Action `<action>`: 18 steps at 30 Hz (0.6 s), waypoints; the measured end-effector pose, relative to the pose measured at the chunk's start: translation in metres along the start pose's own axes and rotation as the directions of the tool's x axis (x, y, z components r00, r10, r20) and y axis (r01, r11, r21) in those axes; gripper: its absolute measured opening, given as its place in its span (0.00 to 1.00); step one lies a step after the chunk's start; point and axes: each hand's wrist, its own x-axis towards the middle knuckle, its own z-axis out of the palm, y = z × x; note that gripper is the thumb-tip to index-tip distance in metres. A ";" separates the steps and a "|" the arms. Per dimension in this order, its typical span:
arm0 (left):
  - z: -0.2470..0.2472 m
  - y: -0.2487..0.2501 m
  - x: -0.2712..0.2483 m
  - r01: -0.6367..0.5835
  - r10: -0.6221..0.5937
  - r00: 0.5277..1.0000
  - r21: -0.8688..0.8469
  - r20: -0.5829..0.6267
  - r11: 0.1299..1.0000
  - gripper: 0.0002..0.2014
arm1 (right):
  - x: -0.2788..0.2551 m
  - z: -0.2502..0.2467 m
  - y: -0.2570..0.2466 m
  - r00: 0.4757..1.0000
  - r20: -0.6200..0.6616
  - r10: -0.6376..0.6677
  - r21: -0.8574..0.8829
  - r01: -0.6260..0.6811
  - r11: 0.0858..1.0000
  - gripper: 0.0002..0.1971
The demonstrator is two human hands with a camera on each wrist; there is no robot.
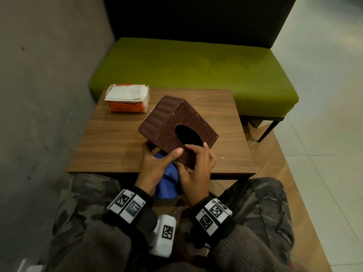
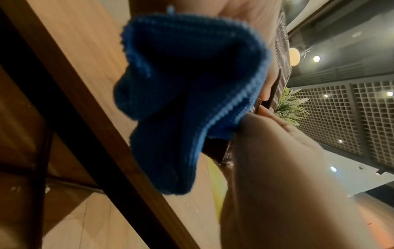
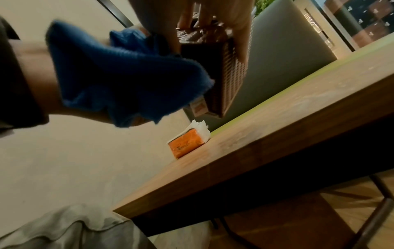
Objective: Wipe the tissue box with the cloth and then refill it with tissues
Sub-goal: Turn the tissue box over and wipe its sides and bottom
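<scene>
Now the tissue box (image 1: 177, 130) tilts above the table's (image 1: 110, 138) near edge, oval opening toward the person, both hands at its near corner: left hand (image 1: 157, 163) pinching box and blue cloth (image 1: 168, 183) beneath, right hand (image 1: 196, 165) gripping beside

Cloth (image 1: 168, 181): I see only a blue fold between the wrists; the rest sits behind both hands.
Tissue box (image 1: 176, 126) underside: hidden from me.
Left hand (image 1: 157, 161) fingers: tucked behind the box.
Tissue pack (image 3: 187, 143) lettering: too blurred to read.
Right hand (image 3: 213, 15): cut off by the top edge.
</scene>
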 end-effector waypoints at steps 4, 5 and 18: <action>-0.030 0.012 0.012 -0.239 0.230 0.971 0.383 0.070 0.892 0.49 | -0.002 -0.022 0.003 0.990 0.142 -0.024 0.022 0.021 1.000 0.34; -0.038 0.021 0.015 -0.312 0.271 0.950 0.501 0.155 0.807 0.50 | 0.000 -0.031 0.002 0.989 0.140 -0.039 -0.012 0.041 0.999 0.39; -0.045 0.074 0.010 -0.745 0.137 0.641 0.655 0.755 -0.125 0.57 | 0.047 -0.056 -0.019 0.776 0.629 -0.049 -0.379 0.361 0.852 0.68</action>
